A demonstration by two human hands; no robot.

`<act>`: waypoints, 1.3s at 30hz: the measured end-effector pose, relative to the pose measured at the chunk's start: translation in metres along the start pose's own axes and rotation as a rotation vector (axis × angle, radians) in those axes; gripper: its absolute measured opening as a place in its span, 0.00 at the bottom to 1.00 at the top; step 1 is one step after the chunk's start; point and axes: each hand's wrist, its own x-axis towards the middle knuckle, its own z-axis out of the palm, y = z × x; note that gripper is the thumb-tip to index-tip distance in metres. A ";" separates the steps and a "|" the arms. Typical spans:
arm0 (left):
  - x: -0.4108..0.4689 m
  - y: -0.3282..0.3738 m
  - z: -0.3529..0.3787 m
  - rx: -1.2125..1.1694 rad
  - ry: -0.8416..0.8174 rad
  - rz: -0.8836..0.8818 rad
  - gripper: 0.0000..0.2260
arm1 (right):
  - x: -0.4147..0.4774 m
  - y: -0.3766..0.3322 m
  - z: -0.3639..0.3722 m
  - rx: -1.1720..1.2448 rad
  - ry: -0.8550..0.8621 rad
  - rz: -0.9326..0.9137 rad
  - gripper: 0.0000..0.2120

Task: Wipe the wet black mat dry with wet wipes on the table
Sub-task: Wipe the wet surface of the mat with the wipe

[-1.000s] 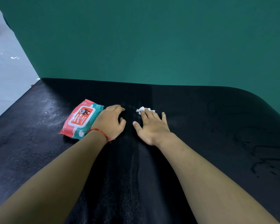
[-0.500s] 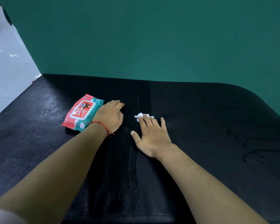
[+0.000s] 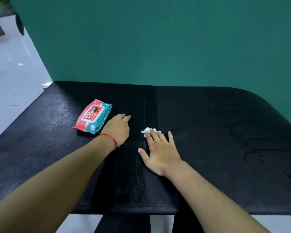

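— Where's the wipe?
— The crumpled white wipe [image 3: 144,131] lies mid black mat [image 3: 208,132], pressed flat under the straight fingers of the right hand [image 3: 160,153].
— And the left hand [image 3: 118,129]?
— Relaxed on the mat, holding nothing, just beside the wipes pack [image 3: 93,117]. 1 red string [image 3: 109,137] circles its wrist.

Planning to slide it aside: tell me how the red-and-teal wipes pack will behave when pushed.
The red-and-teal soft plastic wipes pack lies flat, so it should slide, not roll or tip. Its film wrapper bulges unevenly, so it probably sags if lifted by one end.
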 end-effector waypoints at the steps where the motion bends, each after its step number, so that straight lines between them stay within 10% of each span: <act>1: -0.007 -0.003 0.001 -0.040 -0.005 0.014 0.23 | -0.004 -0.001 0.001 -0.001 0.000 -0.002 0.37; 39: -0.066 0.002 0.016 -0.037 0.084 -0.085 0.29 | -0.169 -0.031 0.007 -0.036 -0.003 -0.116 0.37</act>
